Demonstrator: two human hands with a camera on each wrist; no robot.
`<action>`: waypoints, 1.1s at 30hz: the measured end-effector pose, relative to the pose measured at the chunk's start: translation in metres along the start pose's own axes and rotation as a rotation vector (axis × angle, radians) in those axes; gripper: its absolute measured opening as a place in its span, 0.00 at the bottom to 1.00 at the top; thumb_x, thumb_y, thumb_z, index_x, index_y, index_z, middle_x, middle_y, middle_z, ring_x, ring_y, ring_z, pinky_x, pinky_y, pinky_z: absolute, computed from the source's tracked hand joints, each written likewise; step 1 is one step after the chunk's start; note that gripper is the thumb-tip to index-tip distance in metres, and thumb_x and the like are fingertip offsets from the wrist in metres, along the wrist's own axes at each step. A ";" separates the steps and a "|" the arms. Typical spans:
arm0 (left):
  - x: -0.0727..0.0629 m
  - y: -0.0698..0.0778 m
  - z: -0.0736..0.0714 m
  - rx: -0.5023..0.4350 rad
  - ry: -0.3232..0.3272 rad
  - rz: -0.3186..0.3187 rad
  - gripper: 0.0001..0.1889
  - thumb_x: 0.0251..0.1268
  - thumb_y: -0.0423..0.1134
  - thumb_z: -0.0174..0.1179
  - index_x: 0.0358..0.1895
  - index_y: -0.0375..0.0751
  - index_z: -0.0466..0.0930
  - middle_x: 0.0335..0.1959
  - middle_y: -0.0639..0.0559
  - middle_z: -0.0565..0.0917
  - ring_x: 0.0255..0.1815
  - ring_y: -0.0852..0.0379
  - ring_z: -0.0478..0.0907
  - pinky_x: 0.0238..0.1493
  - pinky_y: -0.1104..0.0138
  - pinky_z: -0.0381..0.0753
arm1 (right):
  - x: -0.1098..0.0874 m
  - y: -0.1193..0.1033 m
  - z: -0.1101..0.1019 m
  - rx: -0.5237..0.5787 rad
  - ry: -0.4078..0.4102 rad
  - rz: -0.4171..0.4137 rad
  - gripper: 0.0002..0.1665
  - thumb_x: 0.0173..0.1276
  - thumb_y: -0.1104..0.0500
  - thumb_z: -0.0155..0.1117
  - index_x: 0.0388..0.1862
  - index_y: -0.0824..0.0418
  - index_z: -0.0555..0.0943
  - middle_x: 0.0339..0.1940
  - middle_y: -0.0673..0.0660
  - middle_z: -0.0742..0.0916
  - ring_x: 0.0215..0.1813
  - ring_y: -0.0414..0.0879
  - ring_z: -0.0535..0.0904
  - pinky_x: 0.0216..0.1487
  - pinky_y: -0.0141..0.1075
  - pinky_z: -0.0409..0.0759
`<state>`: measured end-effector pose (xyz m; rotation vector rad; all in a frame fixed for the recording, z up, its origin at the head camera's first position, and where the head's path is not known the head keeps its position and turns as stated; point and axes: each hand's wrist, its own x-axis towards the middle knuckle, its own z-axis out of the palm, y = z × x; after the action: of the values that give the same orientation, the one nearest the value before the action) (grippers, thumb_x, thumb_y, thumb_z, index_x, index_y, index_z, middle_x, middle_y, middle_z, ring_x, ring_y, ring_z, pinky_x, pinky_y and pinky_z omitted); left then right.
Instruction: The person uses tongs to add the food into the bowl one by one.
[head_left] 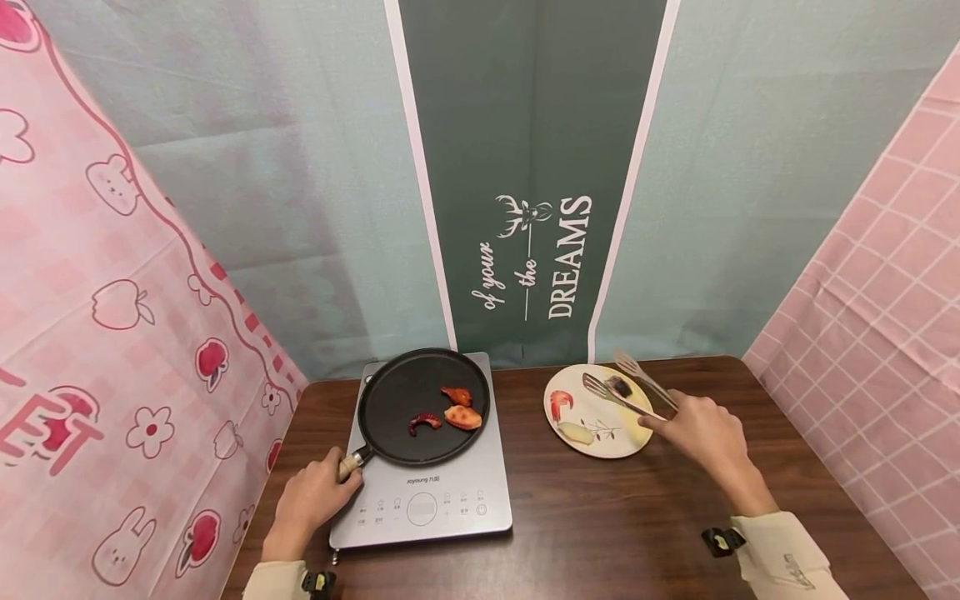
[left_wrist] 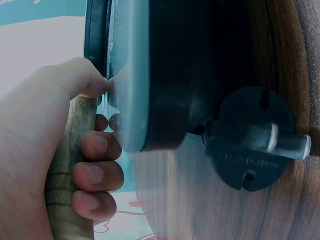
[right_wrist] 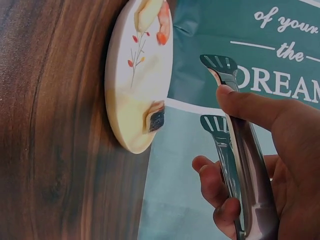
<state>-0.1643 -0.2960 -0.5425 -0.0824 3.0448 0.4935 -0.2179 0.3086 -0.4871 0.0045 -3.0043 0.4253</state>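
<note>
My left hand [head_left: 315, 493] grips the wooden handle [left_wrist: 72, 170] of a flat black frying pan [head_left: 405, 392], which rests on an induction cooker [head_left: 487, 508]. In the pan lie a glazed brown meat piece [head_left: 457, 395], a browned yellow-orange piece [head_left: 462, 418] and a dark red curled piece [head_left: 424, 423]. My right hand [head_left: 708, 433] holds metal tongs [right_wrist: 250, 170], their slotted ends spread apart above the plate [head_left: 600, 453]. Nothing is between those ends. A dark-topped food piece [right_wrist: 156, 120] lies on the plate below them, beside a shrimp [head_left: 561, 404] and a pale yellow slice [head_left: 576, 433].
The brown wooden table [head_left: 585, 525] carries the cooker at left and the plate at right. Behind stands a green cloth backdrop [head_left: 525, 125] with white lettering. Pink printed cloths hang on the left [head_left: 165, 350] and right [head_left: 877, 350].
</note>
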 end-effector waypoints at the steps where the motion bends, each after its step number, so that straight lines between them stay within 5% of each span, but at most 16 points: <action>1: 0.000 0.000 0.000 0.000 0.000 -0.001 0.15 0.68 0.50 0.61 0.37 0.43 0.71 0.21 0.49 0.74 0.21 0.50 0.71 0.24 0.54 0.69 | 0.000 0.001 0.001 0.000 0.000 0.003 0.43 0.61 0.30 0.75 0.58 0.64 0.85 0.38 0.73 0.89 0.35 0.72 0.84 0.27 0.60 0.76; 33: 0.000 0.001 0.000 0.005 -0.010 -0.012 0.15 0.69 0.51 0.61 0.38 0.43 0.71 0.21 0.49 0.74 0.21 0.51 0.71 0.25 0.55 0.69 | 0.002 0.021 0.012 -0.013 -0.065 0.059 0.46 0.64 0.28 0.70 0.58 0.68 0.83 0.42 0.77 0.88 0.36 0.74 0.84 0.29 0.61 0.76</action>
<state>-0.1648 -0.2954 -0.5423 -0.0975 3.0343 0.4838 -0.2217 0.3258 -0.5042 -0.0725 -3.0776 0.4193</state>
